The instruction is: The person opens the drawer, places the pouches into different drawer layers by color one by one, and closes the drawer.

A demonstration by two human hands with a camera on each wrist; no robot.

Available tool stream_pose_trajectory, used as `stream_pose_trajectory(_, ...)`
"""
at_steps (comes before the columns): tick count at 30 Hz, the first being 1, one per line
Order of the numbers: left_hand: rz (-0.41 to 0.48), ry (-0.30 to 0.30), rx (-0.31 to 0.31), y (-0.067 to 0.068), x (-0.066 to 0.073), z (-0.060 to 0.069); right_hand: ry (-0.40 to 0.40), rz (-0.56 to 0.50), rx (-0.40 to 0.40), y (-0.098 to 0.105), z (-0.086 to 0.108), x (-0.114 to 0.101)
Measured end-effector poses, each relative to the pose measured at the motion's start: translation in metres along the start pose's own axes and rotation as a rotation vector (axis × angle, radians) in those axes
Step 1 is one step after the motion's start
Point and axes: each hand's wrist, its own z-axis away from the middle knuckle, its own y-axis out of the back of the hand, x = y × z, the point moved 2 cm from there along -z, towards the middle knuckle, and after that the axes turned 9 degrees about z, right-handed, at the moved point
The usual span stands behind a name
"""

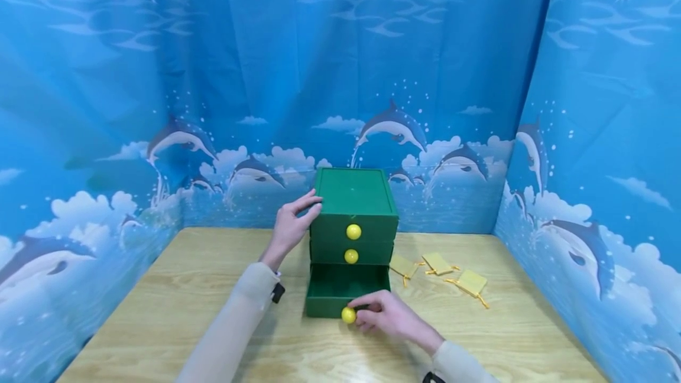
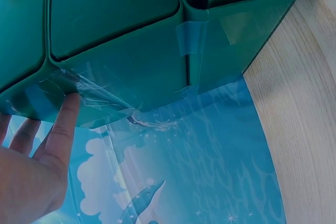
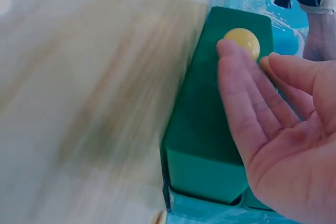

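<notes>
A green chest of drawers stands on the table, its front bearing yellow round knobs. The bottom drawer is pulled out and its green inside shows; the two drawers above are closed. My right hand pinches the bottom drawer's yellow knob between fingers and thumb. In the right wrist view the fingertips lie against that knob. With fairly straight fingers, my left hand rests against the chest's upper left side. The left wrist view has a fingertip touching the taped side wall.
Several small yellow drawstring pouches lie on the wooden table to the right of the chest. A blue dolphin-print curtain stands behind the table and along its sides.
</notes>
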Motion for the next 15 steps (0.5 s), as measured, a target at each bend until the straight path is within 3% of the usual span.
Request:
stream_pose_trajectory(9, -0.003, -0.012, 0.007, -0.001, 0.000, 0.000, -0.013, 0.074, 0.082, 0.018, 0.006, 0.000)
stream_pose_trajectory(15, 0.011, -0.005, 0.003, 0.000, -0.001, 0.001, 0.003, 0.009, 0.186, 0.031, 0.005, 0.005)
